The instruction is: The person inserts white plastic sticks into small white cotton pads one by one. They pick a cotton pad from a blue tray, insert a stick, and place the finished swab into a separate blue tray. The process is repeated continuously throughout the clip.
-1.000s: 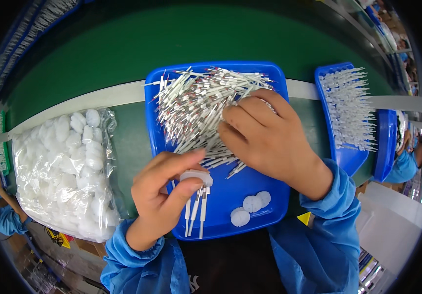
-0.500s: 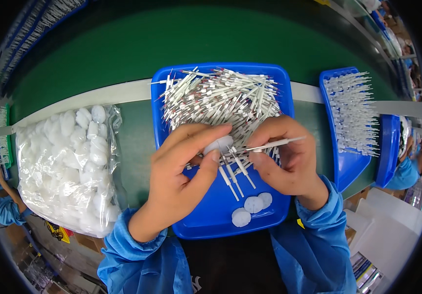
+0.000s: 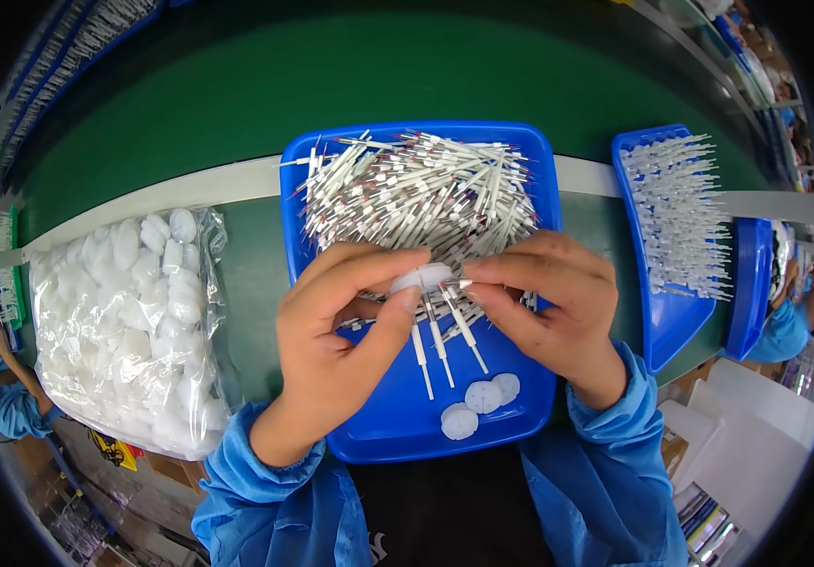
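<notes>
Above the blue tray [image 3: 378, 437], the grip of the left hand [image 3: 336, 326] is closed on a white disc [image 3: 419, 277] bearing three slim rods [image 3: 439, 346], while the right hand [image 3: 558, 307] pinches another rod [image 3: 464, 283] beside the disc's edge.

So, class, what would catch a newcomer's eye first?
The blue tray in the middle, heaped with thin white sticks. Over it, the left hand holds a white disc with three jutting sticks; the right hand pinches another stick beside it. A clear bag of white pieces lies left.
</notes>
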`<state>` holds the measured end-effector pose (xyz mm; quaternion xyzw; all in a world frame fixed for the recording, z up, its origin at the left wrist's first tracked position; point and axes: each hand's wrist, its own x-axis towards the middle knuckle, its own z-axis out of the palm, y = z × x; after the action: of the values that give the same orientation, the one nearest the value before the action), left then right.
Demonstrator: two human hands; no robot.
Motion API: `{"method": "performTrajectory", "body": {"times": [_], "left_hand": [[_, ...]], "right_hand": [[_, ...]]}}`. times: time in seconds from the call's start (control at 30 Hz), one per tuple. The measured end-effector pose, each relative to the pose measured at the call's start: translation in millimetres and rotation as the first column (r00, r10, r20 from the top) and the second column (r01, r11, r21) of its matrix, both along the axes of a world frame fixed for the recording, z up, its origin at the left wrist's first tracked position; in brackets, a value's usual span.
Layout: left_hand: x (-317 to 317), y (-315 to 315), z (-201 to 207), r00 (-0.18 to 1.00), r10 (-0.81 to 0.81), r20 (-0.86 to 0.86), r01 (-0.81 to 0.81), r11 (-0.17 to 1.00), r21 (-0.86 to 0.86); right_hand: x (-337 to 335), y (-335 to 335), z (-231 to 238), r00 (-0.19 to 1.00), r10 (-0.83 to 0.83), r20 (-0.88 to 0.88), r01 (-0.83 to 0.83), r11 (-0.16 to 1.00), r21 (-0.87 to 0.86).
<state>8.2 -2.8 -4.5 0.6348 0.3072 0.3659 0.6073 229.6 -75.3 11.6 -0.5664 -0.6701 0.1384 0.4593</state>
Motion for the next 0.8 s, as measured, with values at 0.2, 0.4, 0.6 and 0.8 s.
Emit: {"method": "performTrajectory", "body": {"times": [0.2,0.4,0.6,0.8], "left_hand": [[1.4,-1.1,2.7,0.997,0.054,0.051,-0.050,0.996,-0.080],[-1.2,1.0,-1.6,0.999,0.041,-0.003,-0.041,0.996,0.077],[-0.9,1.1,7.8,0.983,0.065,-0.173,-0.004,0.943,0.333],[1.8,3.1,4.1,0.986,0.054,-0.160,0.015,0.916,0.401]], "right_hand": [[-3.0,-4.4,-3.0,0.999,-0.029,0.044,0.030,0.999,-0.037],[-8.8,-4.8,-3.9,0.999,-0.037,0.025,0.039,0.997,-0.062],[-19.6,-7.8,-2.9,0.998,-0.059,-0.010,0.057,0.985,-0.163],[-12.4,-5.9,-2.1,0.989,-0.042,0.145,0.057,0.993,-0.100]]}}
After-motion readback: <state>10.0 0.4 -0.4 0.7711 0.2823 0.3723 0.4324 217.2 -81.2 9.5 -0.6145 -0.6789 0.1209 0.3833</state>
